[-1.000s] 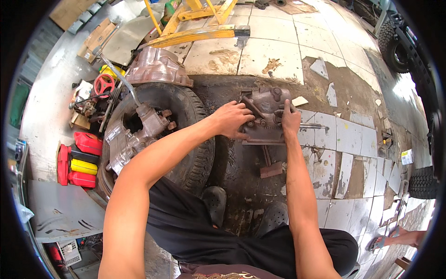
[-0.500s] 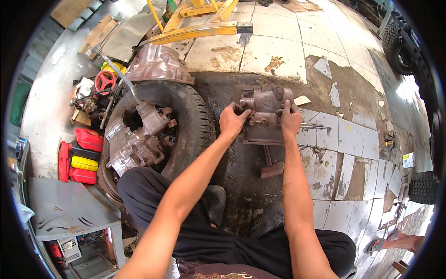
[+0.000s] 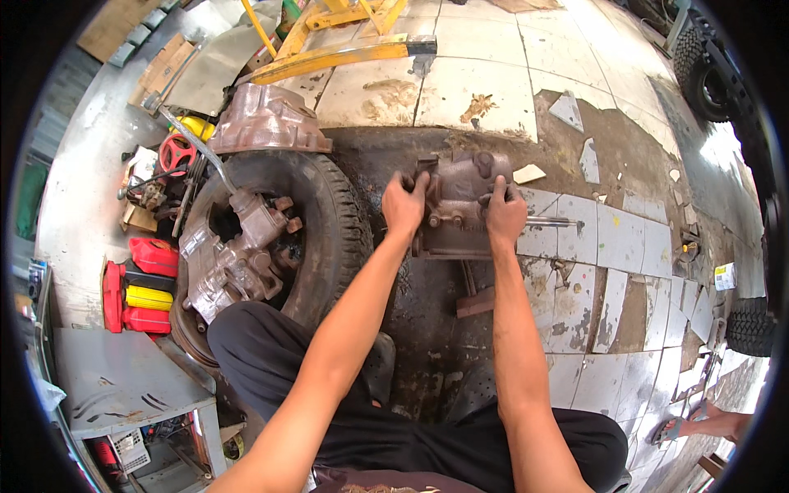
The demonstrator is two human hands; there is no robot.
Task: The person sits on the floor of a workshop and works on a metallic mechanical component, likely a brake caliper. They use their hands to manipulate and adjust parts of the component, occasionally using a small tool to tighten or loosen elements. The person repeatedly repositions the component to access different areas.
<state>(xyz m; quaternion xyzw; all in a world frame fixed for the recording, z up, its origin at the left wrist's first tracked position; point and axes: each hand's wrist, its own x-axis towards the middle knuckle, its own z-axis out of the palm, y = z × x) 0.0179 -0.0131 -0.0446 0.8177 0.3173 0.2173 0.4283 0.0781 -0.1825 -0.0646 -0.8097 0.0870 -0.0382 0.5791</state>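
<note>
Presently w/ L hand (image 3: 403, 205), R hand (image 3: 505, 215) half-curled on brown metal hsg. (image 3: 462, 187), ctr frame, can't tell if gripping.

A vehicle workshop — loose tyre (image 3: 327, 234), metal casing (image 3: 462, 182) (stained floor (image 3: 460, 86) too).

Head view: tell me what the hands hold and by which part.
The brown metal housing is held by its two ends: the left hand at its left end, the right hand at its right.

The metal housing (image 3: 460, 191) is partly hidden — by the right hand (image 3: 505, 215).
</note>
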